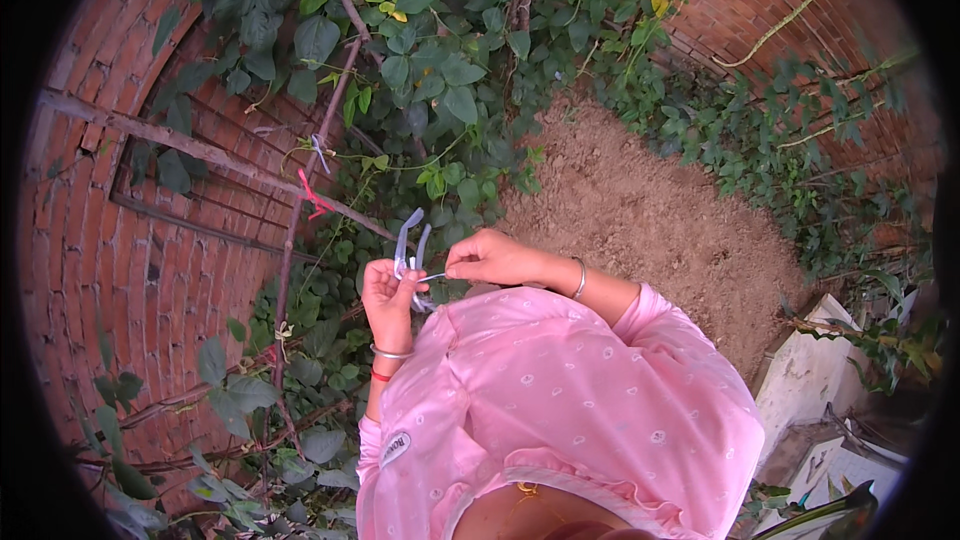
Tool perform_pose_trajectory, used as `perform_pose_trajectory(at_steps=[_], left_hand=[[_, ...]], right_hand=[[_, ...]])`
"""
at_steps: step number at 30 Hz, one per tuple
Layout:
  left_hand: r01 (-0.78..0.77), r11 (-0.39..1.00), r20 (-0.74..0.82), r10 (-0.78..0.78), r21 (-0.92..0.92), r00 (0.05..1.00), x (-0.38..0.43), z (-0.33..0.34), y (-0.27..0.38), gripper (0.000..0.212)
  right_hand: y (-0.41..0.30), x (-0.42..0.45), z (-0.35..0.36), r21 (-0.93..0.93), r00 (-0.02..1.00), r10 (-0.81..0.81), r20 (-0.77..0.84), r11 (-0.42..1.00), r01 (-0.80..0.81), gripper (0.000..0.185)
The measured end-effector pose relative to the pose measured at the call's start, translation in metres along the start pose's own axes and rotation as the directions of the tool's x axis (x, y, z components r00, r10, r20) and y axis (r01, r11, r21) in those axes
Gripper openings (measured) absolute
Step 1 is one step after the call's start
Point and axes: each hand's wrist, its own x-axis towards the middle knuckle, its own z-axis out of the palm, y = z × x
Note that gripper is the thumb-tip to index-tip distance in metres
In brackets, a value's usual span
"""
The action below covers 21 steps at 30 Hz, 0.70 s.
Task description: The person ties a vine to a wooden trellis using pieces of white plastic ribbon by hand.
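Note:
My left hand (388,301) is raised before my chest, its fingers closed on a bundle of pale blue-white strips (405,240), perhaps plastic or cloth. Two stiff-looking ends stick up above the fingers, and a crumpled part hangs below the thumb. Between the hands runs a thin pale strip (433,277), its right end pinched in the fingertips of my right hand (491,259). Just beyond, two wooden poles cross, with a pink-red tie (315,199) near the crossing and a whitish tie (321,152) higher on the upright pole (341,82).
Leafy climbing vines (420,67) fill the space ahead and to the left. A horizontal pole (180,142) reaches from the left past a brick wall (165,300) with a barred window (225,172). Bare soil (645,202) lies ahead right; a whitish block (802,360) stands at right.

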Motion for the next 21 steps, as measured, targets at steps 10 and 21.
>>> perform_pose_trajectory(at_steps=[10,21], left_hand=[[-0.048,0.970,-0.026,0.043,-0.237,0.999,0.019,-0.017,0.008,0.014],[-0.086,0.990,-0.024,0.083,-0.111,0.996,0.016,-0.024,0.008,0.008]], right_hand=[[-0.008,-0.020,-0.057,-0.234,0.996,0.015,0.090,0.972,0.006,0.014],[-0.025,-0.001,-0.032,0.209,0.999,-0.021,-0.043,0.977,0.030,0.019]])
